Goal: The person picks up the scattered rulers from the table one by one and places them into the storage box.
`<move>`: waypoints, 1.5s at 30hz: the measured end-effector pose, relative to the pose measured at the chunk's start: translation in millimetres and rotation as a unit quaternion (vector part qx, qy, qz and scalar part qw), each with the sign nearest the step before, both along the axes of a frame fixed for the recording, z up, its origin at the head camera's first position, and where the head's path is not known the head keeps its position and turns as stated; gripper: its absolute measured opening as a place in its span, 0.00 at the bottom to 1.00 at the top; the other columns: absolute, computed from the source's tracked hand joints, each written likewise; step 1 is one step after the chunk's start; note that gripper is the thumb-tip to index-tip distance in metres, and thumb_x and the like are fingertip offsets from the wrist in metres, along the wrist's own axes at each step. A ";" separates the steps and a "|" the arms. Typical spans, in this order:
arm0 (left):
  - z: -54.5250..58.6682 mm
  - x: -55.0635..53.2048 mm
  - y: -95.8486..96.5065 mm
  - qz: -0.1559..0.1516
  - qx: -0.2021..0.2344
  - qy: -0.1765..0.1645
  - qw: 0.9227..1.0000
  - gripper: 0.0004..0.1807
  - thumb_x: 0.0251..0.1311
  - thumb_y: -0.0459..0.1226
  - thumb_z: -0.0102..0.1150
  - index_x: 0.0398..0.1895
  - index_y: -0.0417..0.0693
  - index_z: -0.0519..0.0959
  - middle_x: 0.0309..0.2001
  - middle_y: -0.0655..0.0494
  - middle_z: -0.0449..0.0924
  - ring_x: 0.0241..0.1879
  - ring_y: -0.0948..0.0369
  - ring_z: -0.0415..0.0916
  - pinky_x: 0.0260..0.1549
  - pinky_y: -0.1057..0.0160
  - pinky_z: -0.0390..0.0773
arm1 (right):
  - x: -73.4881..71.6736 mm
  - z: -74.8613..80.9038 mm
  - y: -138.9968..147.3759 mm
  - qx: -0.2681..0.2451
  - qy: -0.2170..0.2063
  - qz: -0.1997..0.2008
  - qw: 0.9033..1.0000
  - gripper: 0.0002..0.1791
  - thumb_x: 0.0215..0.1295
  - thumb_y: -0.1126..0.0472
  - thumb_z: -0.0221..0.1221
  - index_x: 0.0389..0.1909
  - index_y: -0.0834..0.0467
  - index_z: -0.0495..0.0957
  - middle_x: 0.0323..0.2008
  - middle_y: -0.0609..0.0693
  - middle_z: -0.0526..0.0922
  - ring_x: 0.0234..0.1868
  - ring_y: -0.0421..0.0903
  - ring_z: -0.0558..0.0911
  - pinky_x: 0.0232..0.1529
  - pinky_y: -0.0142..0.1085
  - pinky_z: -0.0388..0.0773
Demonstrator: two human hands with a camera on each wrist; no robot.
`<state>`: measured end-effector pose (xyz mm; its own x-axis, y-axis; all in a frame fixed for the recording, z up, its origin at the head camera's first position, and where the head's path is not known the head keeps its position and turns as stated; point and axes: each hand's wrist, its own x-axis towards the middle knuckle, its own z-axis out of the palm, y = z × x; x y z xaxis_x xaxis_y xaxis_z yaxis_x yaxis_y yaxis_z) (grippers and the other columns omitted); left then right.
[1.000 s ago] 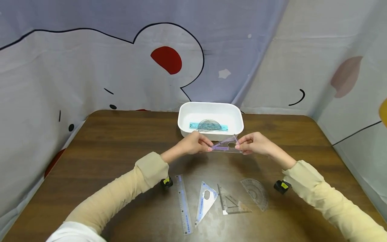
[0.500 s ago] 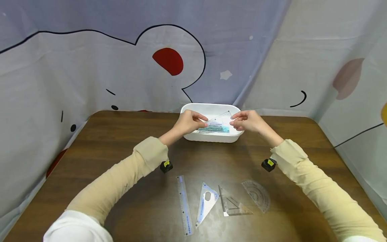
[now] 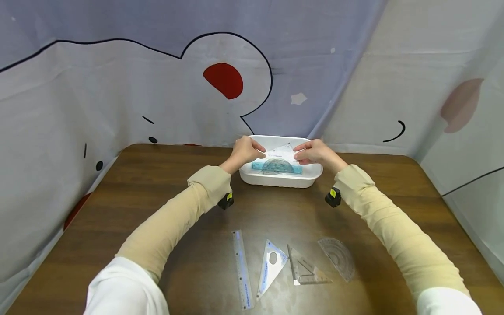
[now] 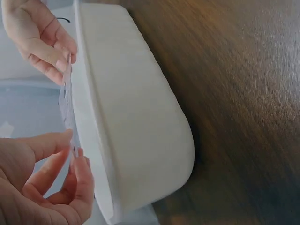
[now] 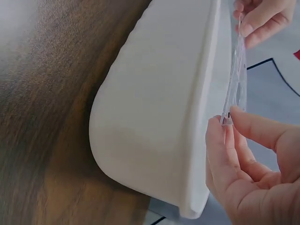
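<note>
A clear set square (image 3: 279,151) is stretched between my two hands above the white plastic tub (image 3: 275,180). My left hand (image 3: 245,149) pinches one end between thumb and fingers. The opposite end is pinched by my right hand (image 3: 315,154). Seen from the right wrist, the set square (image 5: 239,82) stands nearly edge-on just over the tub's rim. Inside the tub lie a teal ruler (image 3: 257,166) and a clear protractor (image 3: 277,166) that overlaps it.
On the brown table (image 3: 189,262), nearer the body, lie a clear ruler (image 3: 243,271), a set square with blue markings (image 3: 267,276), another clear set square (image 3: 311,279) and a protractor (image 3: 337,258). A patterned curtain (image 3: 165,92) hangs behind the table.
Both hands have carried the set square forward from in front of the tub to over its far part. The ruler and protractor inside show more openly than half a second ago.
</note>
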<state>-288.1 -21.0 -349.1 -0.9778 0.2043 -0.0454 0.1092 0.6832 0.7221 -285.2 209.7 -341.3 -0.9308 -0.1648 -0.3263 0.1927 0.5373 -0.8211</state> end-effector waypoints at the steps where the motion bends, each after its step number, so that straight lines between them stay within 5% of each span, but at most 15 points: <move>1: -1.3 -1.6 0.2 0.002 -0.003 -0.005 1.000 0.08 0.56 0.37 0.66 0.37 0.45 0.87 0.55 0.49 0.80 0.55 0.51 0.72 0.47 0.58 0.74 | -1.6 -2.5 -0.2 0.002 -0.005 -0.001 1.000 0.23 0.64 0.68 0.59 0.59 0.71 0.71 0.32 0.49 0.81 0.30 0.36 0.81 0.37 0.27 0.81; 6: -7.1 -7.0 1.8 0.012 -0.019 -0.016 1.000 0.07 0.56 0.35 0.66 0.36 0.43 0.87 0.55 0.47 0.79 0.56 0.49 0.73 0.52 0.55 0.75 | -7.5 -12.2 -4.5 0.004 -0.013 -0.009 1.000 0.23 0.62 0.69 0.59 0.58 0.71 0.72 0.32 0.51 0.82 0.28 0.35 0.81 0.43 0.32 0.82; 12: -11.3 -3.8 5.0 0.000 -0.060 0.014 0.998 0.07 0.55 0.31 0.62 0.36 0.40 0.87 0.45 0.47 0.85 0.51 0.49 0.77 0.58 0.54 0.72 | -14.7 -22.3 -9.5 0.027 -0.022 -0.017 0.999 0.22 0.61 0.69 0.60 0.56 0.72 0.73 0.26 0.47 0.82 0.24 0.34 0.80 0.38 0.30 0.82; 21: -18.7 -3.9 11.7 -0.029 -0.122 -0.009 0.992 0.13 0.54 0.28 0.55 0.40 0.38 0.85 0.47 0.47 0.85 0.35 0.58 0.73 0.40 0.62 0.78 | -9.1 -31.9 -11.6 0.060 -0.028 0.019 0.998 0.22 0.61 0.70 0.60 0.55 0.75 0.73 0.27 0.46 0.82 0.25 0.33 0.79 0.42 0.31 0.82; 29: -23.3 -4.9 10.8 -0.034 -0.109 -0.018 0.993 0.16 0.54 0.30 0.56 0.47 0.38 0.83 0.51 0.47 0.83 0.47 0.53 0.79 0.50 0.59 0.78 | -6.7 -30.3 -13.6 0.077 -0.009 0.021 0.997 0.22 0.60 0.69 0.60 0.54 0.75 0.74 0.25 0.45 0.80 0.24 0.33 0.77 0.39 0.29 0.81; 38: -22.5 -1.3 7.2 -0.020 -0.069 -0.036 0.997 0.16 0.55 0.33 0.57 0.47 0.42 0.84 0.47 0.46 0.84 0.25 0.62 0.64 0.26 0.69 0.66 | -5.7 -28.9 -10.4 0.117 0.024 0.002 0.993 0.20 0.60 0.65 0.62 0.52 0.70 0.78 0.32 0.53 0.85 0.27 0.36 0.80 0.46 0.36 0.82; 45: -15.8 2.8 4.4 -0.025 -0.020 -0.007 0.999 0.15 0.56 0.33 0.59 0.46 0.40 0.84 0.36 0.43 0.86 0.15 0.67 0.61 0.18 0.71 0.62 | 0.5 -21.4 -9.7 0.128 0.048 -0.015 0.990 0.18 0.61 0.61 0.63 0.49 0.66 0.81 0.41 0.58 0.84 0.32 0.40 0.83 0.51 0.42 0.80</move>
<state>-285.4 -16.6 -365.0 -0.9657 0.2506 -0.0678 0.1343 0.7060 0.6954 -284.8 199.9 -362.7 -0.9629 -0.0591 -0.2633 0.1397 0.7255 -0.6739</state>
